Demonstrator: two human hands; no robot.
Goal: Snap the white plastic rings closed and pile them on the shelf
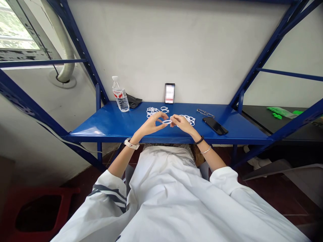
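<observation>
The white shirt (166,188) comes nearest the camera, its wearer sitting close against the blue metal table (93,124), so both forearms can reach in over the front edge. Between the hands, just above the tabletop, is a white plastic ring (167,122). The right hand (183,123) has its fingertips closed on one end of it, probably to steady such a thin piece. The left hand (152,125) curves round the other end, thumb close to the rim and forefinger arched above — I cannot tell whether it truly grips.

More looped pieces lie in a left heap (151,111), a small group (165,109) and a right heap (189,120), all near the hands, which seems handy for picking up or putting down. An upright phone (170,94) stands by the wall, presumably so its lit screen faces the sitter. The water bottle (121,99), black pouch (133,101), eyeglasses (205,113) and flat black smartphone (215,125) sit off to the sides — likely to leave the middle free.
</observation>
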